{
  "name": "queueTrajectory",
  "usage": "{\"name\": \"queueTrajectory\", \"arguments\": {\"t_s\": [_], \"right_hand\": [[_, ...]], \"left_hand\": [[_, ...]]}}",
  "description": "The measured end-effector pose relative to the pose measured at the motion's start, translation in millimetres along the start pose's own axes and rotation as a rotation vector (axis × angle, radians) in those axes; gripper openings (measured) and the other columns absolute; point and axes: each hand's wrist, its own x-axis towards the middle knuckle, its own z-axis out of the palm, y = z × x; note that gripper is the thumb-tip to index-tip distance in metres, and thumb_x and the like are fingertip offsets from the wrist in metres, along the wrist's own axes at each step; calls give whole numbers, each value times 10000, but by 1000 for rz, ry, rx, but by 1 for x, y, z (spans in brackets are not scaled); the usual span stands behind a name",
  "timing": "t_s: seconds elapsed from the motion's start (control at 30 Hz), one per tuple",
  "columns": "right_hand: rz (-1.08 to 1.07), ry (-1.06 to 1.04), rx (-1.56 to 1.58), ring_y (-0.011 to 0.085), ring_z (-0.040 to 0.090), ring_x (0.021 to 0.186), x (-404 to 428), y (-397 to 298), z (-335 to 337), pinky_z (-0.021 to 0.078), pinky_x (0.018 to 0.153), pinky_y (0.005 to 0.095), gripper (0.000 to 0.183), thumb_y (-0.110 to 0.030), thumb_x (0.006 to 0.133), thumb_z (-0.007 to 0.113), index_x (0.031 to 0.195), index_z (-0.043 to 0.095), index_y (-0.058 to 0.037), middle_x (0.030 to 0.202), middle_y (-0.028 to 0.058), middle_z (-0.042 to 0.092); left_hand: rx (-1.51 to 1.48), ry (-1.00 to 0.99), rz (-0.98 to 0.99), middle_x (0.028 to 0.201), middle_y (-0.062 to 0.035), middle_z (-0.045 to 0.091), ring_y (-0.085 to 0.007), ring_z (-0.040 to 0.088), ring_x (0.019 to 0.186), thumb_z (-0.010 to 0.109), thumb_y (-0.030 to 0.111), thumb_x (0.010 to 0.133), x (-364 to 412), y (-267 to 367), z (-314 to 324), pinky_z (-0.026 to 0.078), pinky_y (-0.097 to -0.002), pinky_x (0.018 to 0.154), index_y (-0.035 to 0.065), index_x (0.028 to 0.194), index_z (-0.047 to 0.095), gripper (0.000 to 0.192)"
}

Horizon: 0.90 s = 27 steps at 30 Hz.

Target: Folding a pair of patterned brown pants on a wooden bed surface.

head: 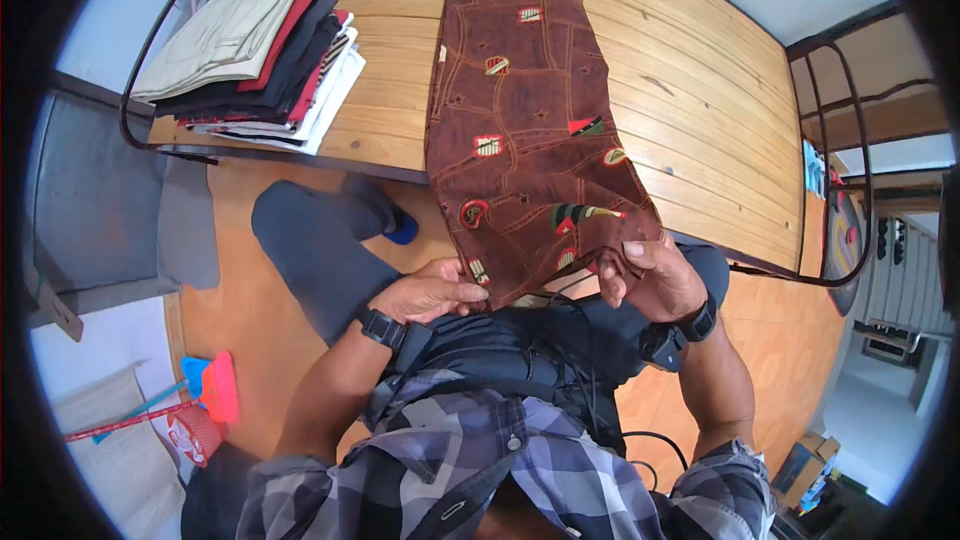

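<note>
A long dark red printed garment [525,105] with stitched lines and small emblems, perhaps folded trousers, lies across the slatted wooden table [697,120] and hangs over its near edge. My left hand [435,291] pinches the garment's lower left corner between thumb and fingers. At the lower right corner, my right hand [660,277] grips the bunched edge, its thumb on top of the cloth. Between both hands the near end is lifted above my lap and sags a little. Folded clothes [262,60] are stacked at the table's left, cream cloth on top.
Curved dark metal rails [851,82] bound the table's ends. My knees are under or beside its near edge. A pink broom head [225,388] and a pink basket [199,431] stand at lower left. A black cable [660,436] runs beside me; a cardboard box [806,465] lies lower right.
</note>
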Motion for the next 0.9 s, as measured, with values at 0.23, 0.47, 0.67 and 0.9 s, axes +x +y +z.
{"name": "queueTrajectory", "arguments": {"t_s": [0.23,0.47,0.67,0.9], "right_hand": [[2,-6,-43,197,651,680,-7,-2,4,553,624,328,248,-216,921,648,1071,588,-29,866,121,651],[26,-2,-63,228,641,663,-6,5,11,544,628,359,184,-187,894,640,961,596,-21,832,143,643],[60,32,-117,143,625,674,-10,6,9,538,617,285,194,-240,971,601,999,612,-49,806,64,621],[291,301,-284,132,622,627,-33,15,-21,520,578,286,229,-295,955,636,986,604,-71,738,27,611]], "left_hand": [[-41,99,-54,1116,13,640,-100,626,939,690,158,922,0,0,10,528,-287,827,108,1240,572,342],[-116,298,-102,1211,-23,625,-155,632,1030,663,120,927,23,-8,22,523,-349,898,107,1307,530,403],[-137,128,15,1376,-89,543,-215,575,1191,527,6,930,20,-7,20,471,-385,1014,34,1409,446,487],[218,398,332,1277,-100,580,-187,577,1177,496,-128,858,-47,32,33,479,-342,995,-6,1392,358,564]]}}
